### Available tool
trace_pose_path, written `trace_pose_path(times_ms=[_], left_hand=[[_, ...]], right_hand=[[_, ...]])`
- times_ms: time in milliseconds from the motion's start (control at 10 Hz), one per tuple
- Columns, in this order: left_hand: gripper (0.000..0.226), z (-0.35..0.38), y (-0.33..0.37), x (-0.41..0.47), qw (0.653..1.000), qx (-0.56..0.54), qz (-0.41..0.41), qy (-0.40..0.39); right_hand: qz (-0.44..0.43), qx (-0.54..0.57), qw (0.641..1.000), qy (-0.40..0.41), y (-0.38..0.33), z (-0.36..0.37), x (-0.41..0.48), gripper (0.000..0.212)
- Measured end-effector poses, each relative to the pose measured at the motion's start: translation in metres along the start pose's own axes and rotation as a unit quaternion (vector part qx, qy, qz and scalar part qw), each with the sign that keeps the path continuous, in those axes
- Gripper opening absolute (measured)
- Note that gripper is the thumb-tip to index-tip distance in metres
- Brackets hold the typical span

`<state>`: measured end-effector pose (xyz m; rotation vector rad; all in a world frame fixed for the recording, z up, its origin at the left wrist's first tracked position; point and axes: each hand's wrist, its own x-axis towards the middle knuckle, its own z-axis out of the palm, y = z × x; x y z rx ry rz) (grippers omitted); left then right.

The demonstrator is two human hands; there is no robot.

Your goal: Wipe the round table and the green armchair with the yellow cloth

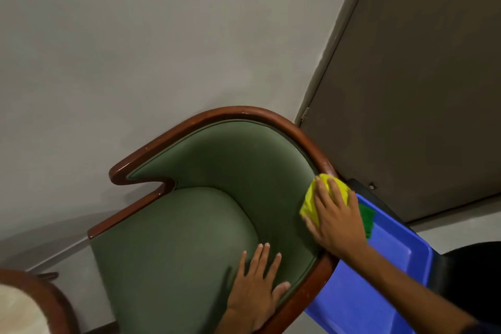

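Note:
The green armchair (179, 241) with a curved brown wooden rim fills the lower middle of the head view. My right hand (336, 219) presses the bunched yellow cloth (311, 203) against the inner side of the chair's right arm, just under the rim. My left hand (257, 287) lies flat with fingers spread on the right part of the seat cushion. A slice of the round table (40, 293), pale top with a brown edge, shows at the bottom left corner.
A blue plastic tray (379, 274) with a green cloth (367, 218) in it sits right beside the chair's right arm. A grey wall stands behind the chair and a dark door (420, 89) at the right.

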<state>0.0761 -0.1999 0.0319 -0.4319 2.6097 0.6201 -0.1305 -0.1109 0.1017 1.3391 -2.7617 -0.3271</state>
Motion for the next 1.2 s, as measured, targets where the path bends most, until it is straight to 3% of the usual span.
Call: trace_pose_path(times_ms=[100, 200, 300, 400, 500, 600, 700, 800, 900, 1000, 1100, 1200], left_hand=[[0.072, -0.006, 0.007, 0.013, 0.972, -0.227, -0.055, 0.028], [0.054, -0.032, 0.027, 0.026, 0.859, -0.492, -0.140, 0.037], [0.033, -0.042, 0.039, 0.034, 0.813, -0.570, -0.093, 0.079], [0.018, -0.042, 0.051, 0.032, 0.816, -0.560, -0.060, 0.130], [0.021, -0.041, 0.074, 0.024, 0.811, -0.563, -0.017, 0.159], [0.022, -0.030, 0.112, 0.015, 0.801, -0.584, 0.025, 0.128], [0.025, -0.009, 0.147, 0.011, 0.781, -0.619, 0.012, 0.083], [0.020, 0.023, 0.169, 0.011, 0.804, -0.592, -0.023, 0.057], [0.026, 0.058, 0.177, 0.014, 0.863, -0.502, -0.050, 0.001], [0.043, 0.079, 0.168, 0.029, 0.911, -0.394, -0.059, -0.101], [0.057, 0.098, 0.154, 0.039, 0.950, -0.243, -0.026, -0.192], [0.064, 0.099, 0.149, 0.024, 0.964, -0.181, 0.058, -0.184]], right_hand=[[0.075, 0.074, 0.994, 0.014, -0.023, -0.006, -0.044, 0.059], [0.150, 0.159, 0.975, 0.027, -0.035, -0.012, -0.067, 0.043], [0.314, 0.293, 0.903, -0.001, -0.024, -0.014, -0.076, 0.079], [0.445, 0.492, 0.746, -0.054, -0.006, -0.016, -0.082, 0.096], [0.495, 0.651, 0.568, -0.092, 0.010, -0.016, -0.107, 0.073], [0.517, 0.728, 0.421, -0.164, 0.026, 0.005, -0.151, 0.060], [0.521, 0.800, 0.260, -0.147, 0.035, 0.030, -0.188, 0.048], [0.521, 0.828, 0.204, -0.035, 0.043, 0.061, -0.212, 0.045], [0.586, 0.724, 0.362, 0.029, 0.046, 0.092, -0.219, 0.049], [0.588, 0.610, 0.532, 0.012, 0.041, 0.118, -0.213, 0.039], [0.526, 0.463, 0.696, -0.156, 0.032, 0.150, -0.209, 0.051], [0.490, 0.363, 0.752, -0.250, 0.032, 0.157, -0.212, 0.063]])
